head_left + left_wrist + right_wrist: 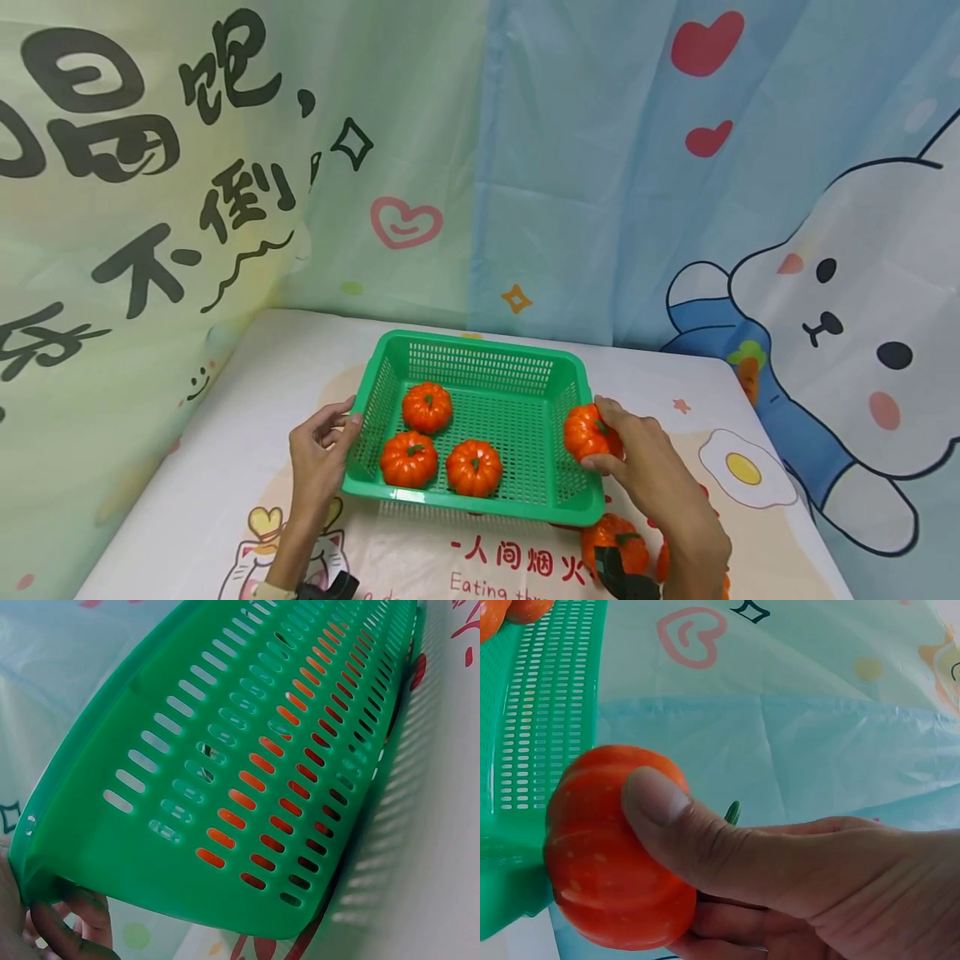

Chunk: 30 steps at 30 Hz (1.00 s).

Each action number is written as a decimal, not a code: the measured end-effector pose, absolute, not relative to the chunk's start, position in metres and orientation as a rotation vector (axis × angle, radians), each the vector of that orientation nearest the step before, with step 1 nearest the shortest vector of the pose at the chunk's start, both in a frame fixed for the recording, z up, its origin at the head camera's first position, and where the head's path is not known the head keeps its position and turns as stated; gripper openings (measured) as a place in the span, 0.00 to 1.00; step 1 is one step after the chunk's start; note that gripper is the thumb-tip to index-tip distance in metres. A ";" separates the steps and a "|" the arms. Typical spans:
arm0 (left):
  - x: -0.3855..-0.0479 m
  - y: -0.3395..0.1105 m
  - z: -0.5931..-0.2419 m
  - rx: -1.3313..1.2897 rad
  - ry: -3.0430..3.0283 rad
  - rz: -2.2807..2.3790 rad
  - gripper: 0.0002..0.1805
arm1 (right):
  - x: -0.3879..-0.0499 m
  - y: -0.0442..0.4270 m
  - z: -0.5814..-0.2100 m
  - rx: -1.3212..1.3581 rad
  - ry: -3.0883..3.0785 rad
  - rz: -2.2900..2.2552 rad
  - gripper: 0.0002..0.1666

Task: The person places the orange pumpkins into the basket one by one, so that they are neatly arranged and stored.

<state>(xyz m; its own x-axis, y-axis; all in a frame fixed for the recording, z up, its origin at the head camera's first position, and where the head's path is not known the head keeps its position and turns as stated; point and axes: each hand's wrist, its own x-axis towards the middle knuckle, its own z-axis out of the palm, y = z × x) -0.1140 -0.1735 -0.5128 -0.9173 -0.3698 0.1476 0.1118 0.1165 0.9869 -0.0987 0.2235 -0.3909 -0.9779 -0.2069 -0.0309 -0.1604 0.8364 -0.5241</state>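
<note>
My right hand [652, 458] pinches an orange pumpkin [585, 432] over the right rim of a green basket [487, 342]. In the right wrist view the thumb lies across the pumpkin [615, 862], with fingers beneath it. My left hand [318, 467] grips the basket's left rim; in the left wrist view its curled fingers [71, 930] are under the rim's corner. Three pumpkins sit in the basket's left and middle part: one at the back [427, 407], one at front left [408, 460], one at front middle [474, 468].
Outside the basket, another pumpkin [611, 542] lies on the printed tablecloth [247, 392] near its front right corner, with more orange shapes partly hidden behind my right wrist. A printed curtain [555, 167] hangs behind the table.
</note>
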 end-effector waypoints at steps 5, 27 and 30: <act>-0.114 -0.173 -0.513 0.248 -2.053 -1.848 0.16 | -0.103 0.220 -0.394 -0.354 2.927 -0.839 0.48; -0.115 -0.172 -0.513 0.248 -2.024 -1.857 0.14 | -0.116 0.188 -0.401 -0.347 2.882 -0.845 0.48; -0.115 -0.173 -0.514 0.244 -2.027 -1.855 0.14 | -0.118 0.185 -0.402 -0.370 2.889 -0.842 0.47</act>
